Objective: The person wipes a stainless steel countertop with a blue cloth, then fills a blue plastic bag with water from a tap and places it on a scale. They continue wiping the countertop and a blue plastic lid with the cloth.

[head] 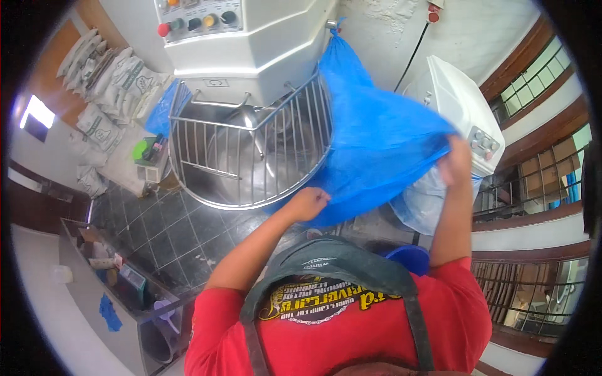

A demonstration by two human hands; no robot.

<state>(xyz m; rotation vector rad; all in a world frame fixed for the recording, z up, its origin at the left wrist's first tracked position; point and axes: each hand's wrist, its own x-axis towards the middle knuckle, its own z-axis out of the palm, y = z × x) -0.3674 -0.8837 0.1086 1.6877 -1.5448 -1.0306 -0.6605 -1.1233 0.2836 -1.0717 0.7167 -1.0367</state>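
Observation:
A large blue plastic sheet or bag (376,127) hangs knotted from a metal knob on the side of a spiral dough mixer (225,56). My right hand (455,162) grips the sheet's right edge, pulling it out to the side. My left hand (310,203) is at the lower left part of the sheet, fingers curled, seemingly pinching its edge. Left of the sheet is the mixer's steel bowl (207,188), under a wire guard (254,128) that is down. The steel spiral hook (256,136) shows through the bars.
A second white machine (463,113) with clear plastic around its base stands right. Near my right elbow is a blue tub (409,258). Stacked flour sacks (131,80) lie at the left back. A counter with containers (155,308) is at lower left, beside the tiled floor (188,235).

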